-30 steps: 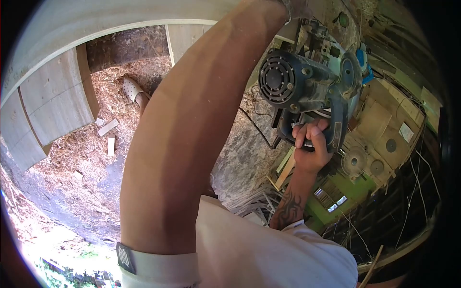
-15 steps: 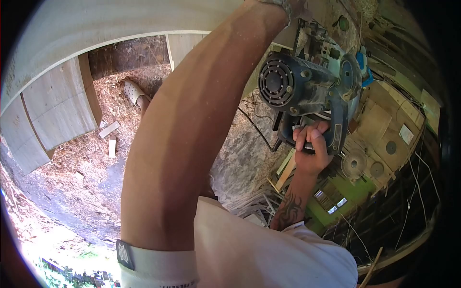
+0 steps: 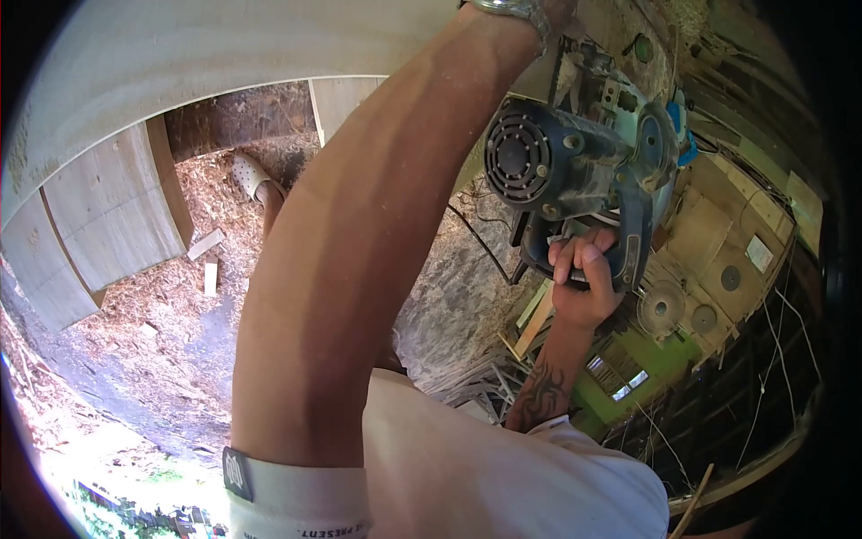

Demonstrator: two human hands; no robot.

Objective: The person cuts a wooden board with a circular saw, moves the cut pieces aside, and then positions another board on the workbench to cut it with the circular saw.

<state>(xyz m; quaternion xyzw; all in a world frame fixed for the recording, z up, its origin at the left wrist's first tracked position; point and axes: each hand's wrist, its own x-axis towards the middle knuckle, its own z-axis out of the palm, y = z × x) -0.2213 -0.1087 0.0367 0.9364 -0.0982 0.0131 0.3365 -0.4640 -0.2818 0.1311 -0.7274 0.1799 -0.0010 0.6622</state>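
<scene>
Below us, sawdust (image 3: 153,296) covers the floor (image 3: 189,359), with two small wood offcuts (image 3: 206,244) near a white perforated clog (image 3: 249,174). A black cable (image 3: 476,241) runs above a heap of thin slats (image 3: 467,382).

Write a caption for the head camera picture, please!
Right hand grips a blue power saw; sawdust covers the ground.

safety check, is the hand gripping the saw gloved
No, the right hand wrapped around the circular saw handle is bare.
</scene>
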